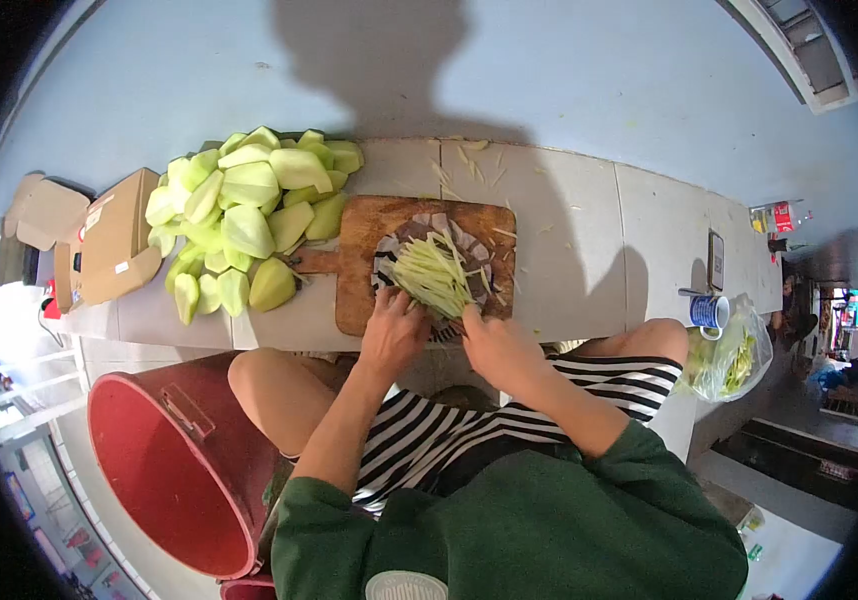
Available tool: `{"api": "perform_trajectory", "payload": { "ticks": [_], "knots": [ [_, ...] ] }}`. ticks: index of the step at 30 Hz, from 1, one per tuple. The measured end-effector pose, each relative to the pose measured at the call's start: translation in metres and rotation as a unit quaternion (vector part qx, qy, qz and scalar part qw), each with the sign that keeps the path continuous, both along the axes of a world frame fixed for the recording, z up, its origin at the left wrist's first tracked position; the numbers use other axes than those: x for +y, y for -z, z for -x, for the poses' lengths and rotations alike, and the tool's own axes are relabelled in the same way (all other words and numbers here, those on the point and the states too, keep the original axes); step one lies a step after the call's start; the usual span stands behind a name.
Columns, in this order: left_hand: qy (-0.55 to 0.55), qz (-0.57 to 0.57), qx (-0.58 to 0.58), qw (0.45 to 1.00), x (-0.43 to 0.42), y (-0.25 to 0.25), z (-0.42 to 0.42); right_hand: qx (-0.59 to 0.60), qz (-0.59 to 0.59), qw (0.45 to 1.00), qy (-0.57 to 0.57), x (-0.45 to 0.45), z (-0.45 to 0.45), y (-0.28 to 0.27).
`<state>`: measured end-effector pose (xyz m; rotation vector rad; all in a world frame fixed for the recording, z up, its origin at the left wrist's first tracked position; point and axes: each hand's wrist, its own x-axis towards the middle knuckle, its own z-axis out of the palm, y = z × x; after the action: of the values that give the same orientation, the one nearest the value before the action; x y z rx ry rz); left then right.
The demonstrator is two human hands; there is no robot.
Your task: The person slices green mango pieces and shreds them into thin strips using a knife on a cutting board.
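A pile of thin pale-green strips [431,272] lies on a dark, patterned cloth [476,250] spread over a wooden cutting board [359,225]. My left hand [395,325] is at the cloth's near left edge, its fingers curled in against the cloth and the strips. At the near right edge, my right hand [499,348] is closed with the thumb up, touching the side of the pile. Whatever lies inside its fingers is hidden. Left of the board, a large heap of peeled pale-green fruit pieces [249,230] rests on the tiled counter [579,240].
Loose strips [471,165] are scattered behind and beside the board. A cardboard box [114,240] stands far left. On the right are a phone [716,262], a blue mug [707,312] and a plastic bag [734,360] with green contents. A red tub [174,460] sits below at left.
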<state>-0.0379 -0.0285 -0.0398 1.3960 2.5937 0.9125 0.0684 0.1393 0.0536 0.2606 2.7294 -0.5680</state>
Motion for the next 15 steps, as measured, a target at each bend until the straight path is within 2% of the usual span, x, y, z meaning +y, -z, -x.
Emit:
{"api": "perform_trajectory", "payload": {
  "ticks": [4,6,8,11,13,15],
  "knots": [
    [0.009,-0.028,0.048,0.998,0.000,0.006,0.000,-0.016,0.009,1.000,0.007,-0.004,-0.004,-0.017],
    [-0.005,-0.006,0.017,1.000,-0.001,0.003,-0.001,-0.011,0.012,1.000,0.013,-0.004,0.001,0.017],
    [0.002,-0.010,0.023,1.000,0.002,-0.004,0.005,0.005,0.015,1.000,0.013,-0.002,0.009,0.025],
    [0.008,-0.013,0.031,0.999,0.002,0.005,0.004,0.020,-0.003,1.000,0.004,-0.001,0.009,-0.002],
    [0.002,-0.003,0.026,1.000,-0.006,0.006,-0.006,-0.058,0.016,0.998,0.017,-0.010,0.004,-0.031],
    [0.011,-0.003,0.024,1.000,-0.004,0.003,-0.001,-0.018,0.010,1.000,0.009,-0.007,0.005,0.021]
  ]
}}
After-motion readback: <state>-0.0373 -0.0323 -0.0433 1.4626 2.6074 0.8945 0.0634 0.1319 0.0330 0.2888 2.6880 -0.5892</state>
